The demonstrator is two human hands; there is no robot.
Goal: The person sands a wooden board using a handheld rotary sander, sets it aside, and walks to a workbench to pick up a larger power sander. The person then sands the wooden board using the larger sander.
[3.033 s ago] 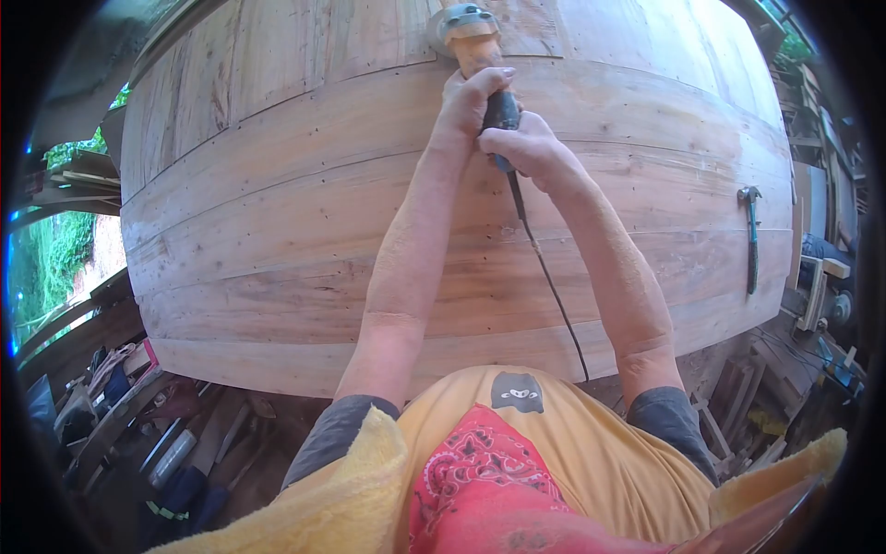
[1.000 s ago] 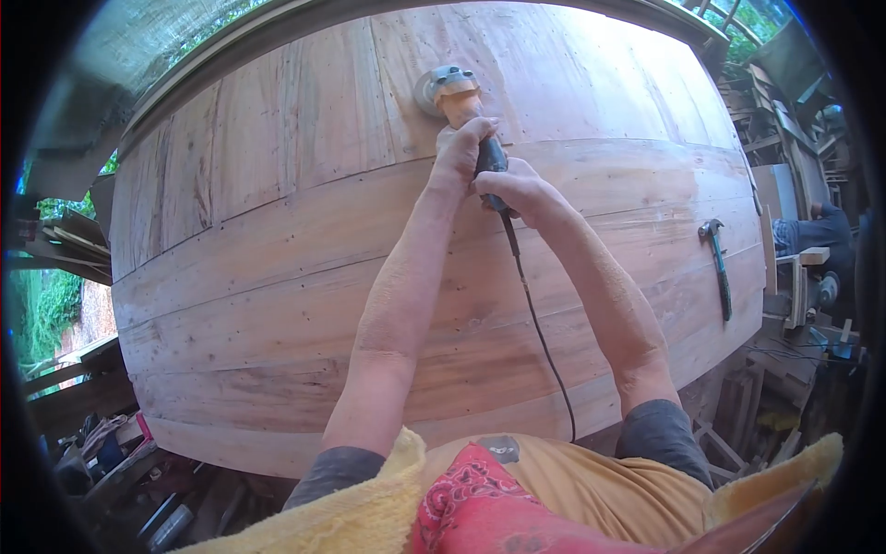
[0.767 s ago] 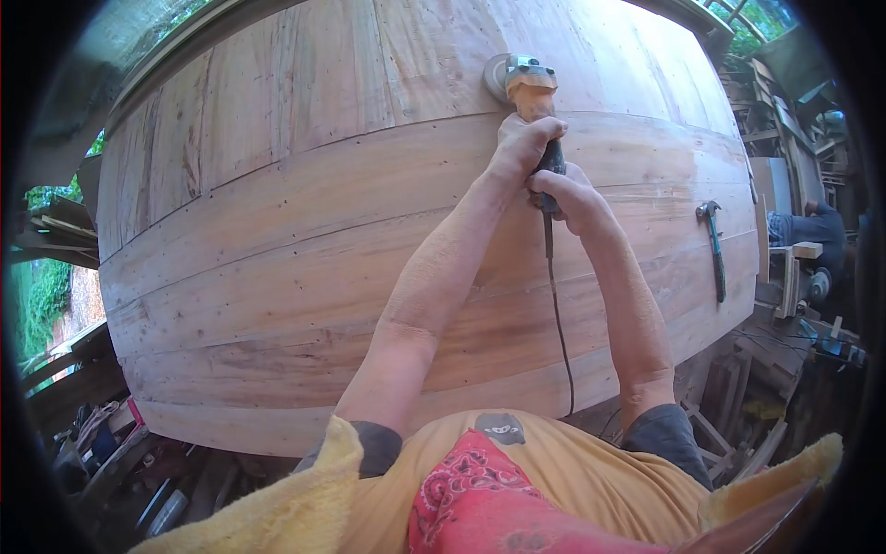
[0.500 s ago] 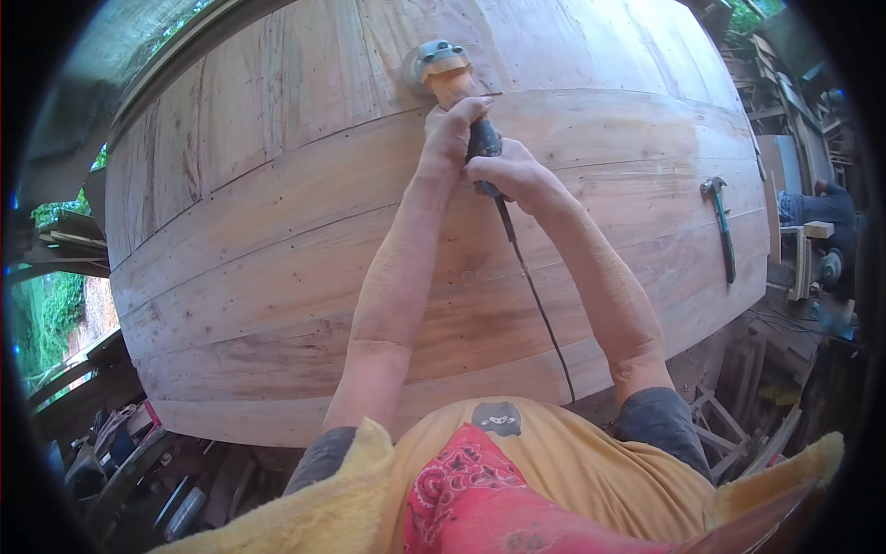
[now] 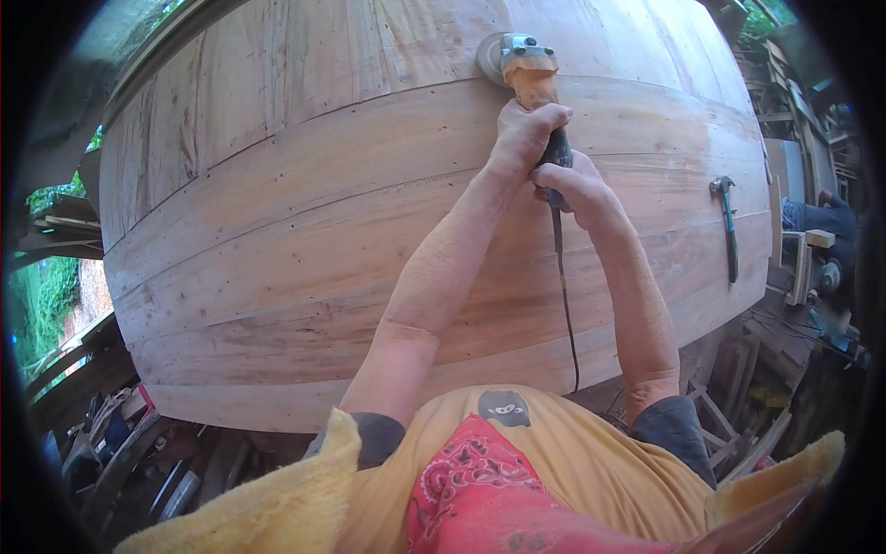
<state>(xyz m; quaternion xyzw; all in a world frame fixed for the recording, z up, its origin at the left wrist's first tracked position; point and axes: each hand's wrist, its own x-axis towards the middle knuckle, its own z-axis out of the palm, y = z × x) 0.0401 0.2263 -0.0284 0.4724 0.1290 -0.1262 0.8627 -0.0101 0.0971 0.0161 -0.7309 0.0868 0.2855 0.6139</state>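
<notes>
Since the earlier frame, the grinder (image 5: 529,66) had shifted toward the person's right across the planks (image 5: 305,268), both hands travelling with it. Its disc (image 5: 490,57) lay at the wood, near the seam below the upper boards. The left hand (image 5: 528,134) was closed around the body, while the right hand (image 5: 586,189) gripped the rear, where the cord (image 5: 566,305) came out.

A smoothing pass seemed to be under way, though whether the disc was spinning could not be told. Moving it further called for a firm two-handed hold, even pressure and a free cord. The hammer (image 5: 729,226) lay apart, to the right. No container could be made out clearly.
</notes>
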